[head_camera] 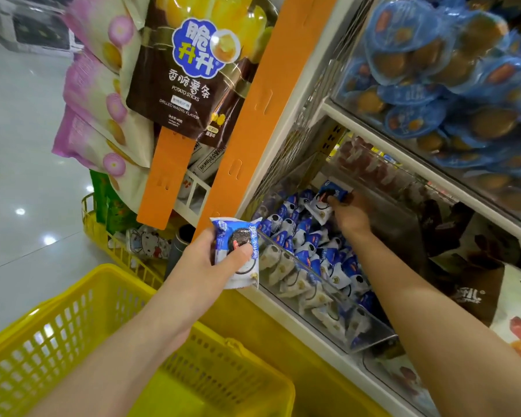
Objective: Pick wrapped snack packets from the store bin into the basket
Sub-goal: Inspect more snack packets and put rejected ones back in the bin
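Head view. Grips one blue-and-white snack packet (238,257) in the left hand (208,266), thumb across its front, between the yellow basket (57,326) and the clear bin (373,341). Pinches a second packet (325,203) with the right hand (351,215), over the heap of packets (307,260) toward the back of the bin.

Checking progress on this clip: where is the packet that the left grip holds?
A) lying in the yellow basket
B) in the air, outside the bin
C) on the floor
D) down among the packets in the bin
B: the left grip holds the packet in the air in front of the clear wall of the bin, not yet in the basket; the right grip holds a second packet inside the bin.
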Motion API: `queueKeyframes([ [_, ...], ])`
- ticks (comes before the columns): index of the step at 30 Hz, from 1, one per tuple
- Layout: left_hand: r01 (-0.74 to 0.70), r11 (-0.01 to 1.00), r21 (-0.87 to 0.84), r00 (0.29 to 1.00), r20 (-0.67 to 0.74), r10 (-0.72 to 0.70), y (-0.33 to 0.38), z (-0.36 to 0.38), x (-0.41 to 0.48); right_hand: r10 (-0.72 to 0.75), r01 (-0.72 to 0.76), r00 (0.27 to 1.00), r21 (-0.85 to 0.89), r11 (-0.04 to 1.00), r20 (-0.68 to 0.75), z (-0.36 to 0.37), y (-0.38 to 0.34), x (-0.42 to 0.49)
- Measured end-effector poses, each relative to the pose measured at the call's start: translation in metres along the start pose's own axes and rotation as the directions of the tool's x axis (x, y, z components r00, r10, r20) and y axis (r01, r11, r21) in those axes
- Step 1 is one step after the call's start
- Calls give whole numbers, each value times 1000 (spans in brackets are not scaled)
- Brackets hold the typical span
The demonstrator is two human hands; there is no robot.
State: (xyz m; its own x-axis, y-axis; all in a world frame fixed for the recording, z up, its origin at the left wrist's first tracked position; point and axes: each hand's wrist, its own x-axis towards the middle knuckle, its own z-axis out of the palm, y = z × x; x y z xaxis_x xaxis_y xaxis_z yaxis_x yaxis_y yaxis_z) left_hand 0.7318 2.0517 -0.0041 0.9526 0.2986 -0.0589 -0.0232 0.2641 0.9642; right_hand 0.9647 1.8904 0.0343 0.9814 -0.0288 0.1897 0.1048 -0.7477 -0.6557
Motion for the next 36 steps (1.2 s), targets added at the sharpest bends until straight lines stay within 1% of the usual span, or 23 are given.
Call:
queueKeyframes([
  [2, 1, 1000, 7, 1000, -8, -1, -1, 0, 1, 8, 0, 997, -103, 995, 76, 6, 1, 5],
  [4, 9, 1000, 14, 1000, -2, -9, -1, 1, 2, 60, -3, 972, -247, 969, 225, 10, 2, 8],
  [5, 17, 1000, 17, 1000, 5, -17, -2, 1, 3, 100, -19, 953, -272, 962, 287, 10, 2, 9],
  [8, 58, 998, 7, 998, 39, -58, -2, 5, 4, 204, -140, 893, -184, 973, 401, 6, -3, 12],
  [10, 95, 995, 17, 994, 58, -95, -3, 7, 4, 225, -176, 859, -147, 973, 459, 2, -9, 15],
  [14, 126, 989, 78, 990, 53, -130, -3, 9, 6, 171, -115, 820, -135, 984, 546, 0, -19, 20],
  [16, 134, 985, 109, 989, 41, -139, -3, 10, 7, 182, -97, 813, -179, 979, 553, 2, -22, 21],
  [18, 140, 983, 117, 989, 33, -144, -2, 10, 8, 208, -127, 824, -186, 974, 527, 9, -20, 24],
  [20, 140, 982, 130, 989, 28, -145, -1, 10, 8, 204, -159, 863, -135, 978, 461, 19, -15, 26],
  [22, 139, 982, 129, 989, 30, -144, -1, 9, 7, 159, -116, 909, -134, 984, 385, 28, -12, 29],
  [23, 141, 983, 121, 989, 34, -146, -1, 9, 7, 143, -95, 919, -145, 985, 368, 30, -12, 30],
  [24, 142, 983, 113, 988, 38, -148, -1, 9, 7, 142, -95, 919, -144, 985, 368, 31, -12, 30],
  [27, 146, 982, 118, 988, 38, -151, -1, 9, 8, 201, -167, 864, -114, 979, 461, 29, -12, 31],
  [28, 148, 982, 120, 987, 37, -154, -1, 9, 8, 202, -158, 858, -132, 979, 473, 29, -12, 30],
  [29, 152, 980, 126, 987, 37, -158, -1, 10, 8, 180, -108, 868, -177, 978, 463, 29, -12, 30],
  [31, 159, 978, 134, 985, 38, -166, 0, 12, 7, 93, 23, 911, -275, 961, 402, 31, -11, 28],
  [32, 163, 977, 135, 985, 39, -169, 0, 13, 6, 55, 56, 929, -287, 956, 366, 32, -11, 24],
  [36, 176, 973, 149, 982, 43, -184, 0, 15, 2, -55, 115, 959, -205, 972, 277, 24, -16, 2],
])
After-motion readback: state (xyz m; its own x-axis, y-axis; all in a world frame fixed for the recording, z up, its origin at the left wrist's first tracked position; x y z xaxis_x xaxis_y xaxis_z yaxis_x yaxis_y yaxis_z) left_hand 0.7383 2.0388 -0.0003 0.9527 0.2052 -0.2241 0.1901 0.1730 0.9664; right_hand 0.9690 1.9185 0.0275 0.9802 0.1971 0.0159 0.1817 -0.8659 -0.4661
